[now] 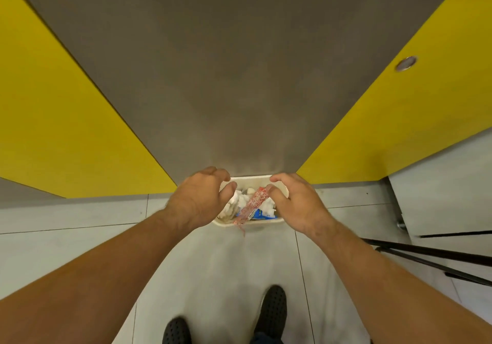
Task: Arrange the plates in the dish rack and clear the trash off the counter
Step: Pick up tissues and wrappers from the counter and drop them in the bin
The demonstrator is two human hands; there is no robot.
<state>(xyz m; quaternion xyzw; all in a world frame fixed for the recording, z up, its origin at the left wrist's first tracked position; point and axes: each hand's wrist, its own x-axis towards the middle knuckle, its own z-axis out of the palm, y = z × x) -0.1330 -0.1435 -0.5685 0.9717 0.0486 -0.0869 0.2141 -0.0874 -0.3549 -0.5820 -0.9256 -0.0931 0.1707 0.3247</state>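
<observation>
A cream trash bin (251, 179) stands on the floor against the grey wall, holding crumpled white paper (243, 198) and a blue packet (259, 213). A long red-and-white wrapper (253, 205) lies slanted across the bin, and its lower end hangs over the front rim. My left hand (198, 197) hovers over the bin's left side with loosely curled fingers and holds nothing. Over the right side, my right hand (295, 202) also has loosely curled fingers. Its thumb tip is right beside the wrapper's upper end, with no clear pinch. No plates or dish rack are in view.
Yellow panels (53, 120) flank the grey wall (226, 64) on both sides. Pale floor tiles (66, 221) run towards my two black shoes (273, 309) at the bottom. Black rods (426, 253) lie at the right beside a light cabinet face (447, 189).
</observation>
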